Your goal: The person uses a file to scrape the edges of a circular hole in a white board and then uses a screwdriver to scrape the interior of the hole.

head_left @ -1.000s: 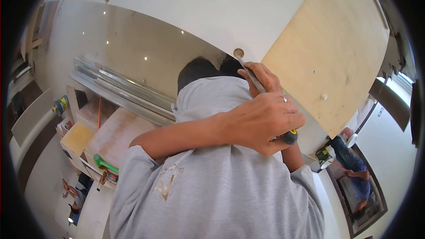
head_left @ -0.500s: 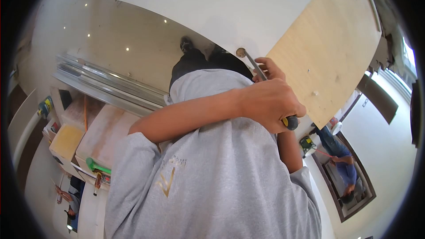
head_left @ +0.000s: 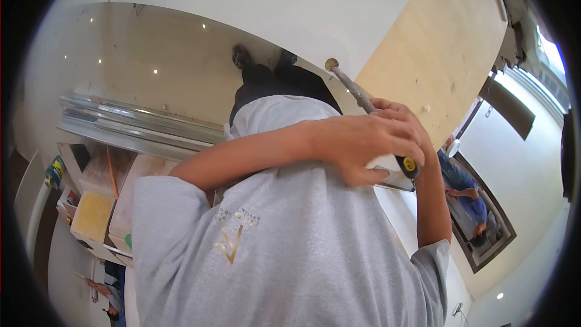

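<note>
Lower now, left hand [head_left: 357, 145] wraps the black-yellow handle of the round-shafted steel screwdriver [head_left: 354, 92]; right hand [head_left: 407, 122] half-hidden, grip unclear.

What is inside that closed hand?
The left hand wraps a screwdriver; its shaft and black-yellow handle end stick out. The handle's middle and most of the right hand are covered.

White ceiling [head_left: 272, 0] meets a glossy reflective panel [head_left: 151, 66] and bare plywood [head_left: 436, 48]; daylight enters a window [head_left: 548, 54] at the right edge.
</note>
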Demonstrator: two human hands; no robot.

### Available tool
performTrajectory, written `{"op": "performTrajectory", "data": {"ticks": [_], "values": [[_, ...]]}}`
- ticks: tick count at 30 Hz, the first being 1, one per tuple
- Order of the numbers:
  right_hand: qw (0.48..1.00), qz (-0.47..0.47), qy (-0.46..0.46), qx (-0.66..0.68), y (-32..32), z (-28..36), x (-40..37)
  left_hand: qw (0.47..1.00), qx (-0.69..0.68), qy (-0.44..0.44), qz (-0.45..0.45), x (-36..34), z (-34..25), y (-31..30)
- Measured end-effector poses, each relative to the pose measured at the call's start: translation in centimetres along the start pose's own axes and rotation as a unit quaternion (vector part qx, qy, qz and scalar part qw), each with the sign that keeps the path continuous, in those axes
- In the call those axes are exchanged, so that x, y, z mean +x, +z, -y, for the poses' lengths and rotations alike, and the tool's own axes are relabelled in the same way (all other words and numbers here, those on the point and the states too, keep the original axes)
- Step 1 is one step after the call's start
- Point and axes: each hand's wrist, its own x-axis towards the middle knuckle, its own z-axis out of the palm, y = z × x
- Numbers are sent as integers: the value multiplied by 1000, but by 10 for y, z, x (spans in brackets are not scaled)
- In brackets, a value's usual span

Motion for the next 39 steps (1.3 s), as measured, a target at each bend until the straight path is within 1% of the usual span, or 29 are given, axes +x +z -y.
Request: {"op": "performTrajectory", "data": {"ticks": [1, 3, 4, 5, 8, 9, 11, 12, 14, 15, 17, 18, 20, 21, 22, 23, 24, 27, 30, 34, 37, 39], "values": [[1000, -1, 6, 25, 2, -2, -5, 997, -63, -49, -6, -10, -8, -12], [996, -12, 47, 78, 23, 6, -9, 987, 69, -87, -119, -40, 17, -30], [992, -17, 66, 104, 33, 8, -10, 958, 38, -259, -121, -50, 33, -45], [991, -37, 71, 103, 37, 8, -12, 898, 6, -422, -120, -58, 50, -56], [975, -42, 90, 200, 35, 1, -18, 850, -139, -493, -122, -83, 103, -52], [965, -37, 88, 246, 35, -2, -17, 846, -185, -488, -108, -77, 104, -46], [937, -24, 92, 335, 35, -8, -21, 804, -350, -455, -154, -64, 105, -34], [934, -4, 88, 345, 34, -11, -23, 774, -427, -433, -176, -59, 103, -33], [928, 36, 81, 363, 33, -15, -31, 745, -504, -388, -204, -59, 119, -36], [944, 6, 92, 315, 37, -11, -37, 727, -541, -364, -217, -59, 125, -36], [968, -53, 113, 219, 54, 5, -55, 715, -540, -375, -238, -56, 117, -38], [982, -76, 100, 143, 61, 7, -63, 709, -538, -380, -250, -55, 114, -40], [990, -117, 73, -9, 75, 8, -78, 723, -532, -372, -236, -54, 117, -42], [973, -163, 86, -135, 80, 15, -85, 730, -528, -368, -229, -54, 117, -44], [953, -192, 25, -233, 81, 10, -87, 729, -530, -368, -225, -53, 116, -44], [919, -218, -38, -327, 79, 2, -88, 729, -532, -369, -222, -52, 115, -45], [871, -241, -101, -417, 78, -2, -88, 729, -534, -368, -218, -51, 115, -46], [857, -281, -87, -422, 88, 17, -90, 736, -547, -343, -204, -52, 115, -44], [845, -309, -78, -428, 97, 37, -90, 723, -549, -344, -239, -49, 110, -42], [819, -344, -174, -426, 101, 42, -83, 716, -550, -344, -259, -44, 103, -46], [805, -341, -162, -458, 99, 52, -78, 708, -558, -331, -279, -43, 100, -44], [806, -349, -164, -449, 101, 57, -76, 702, -559, -333, -289, -40, 98, -46]]}}
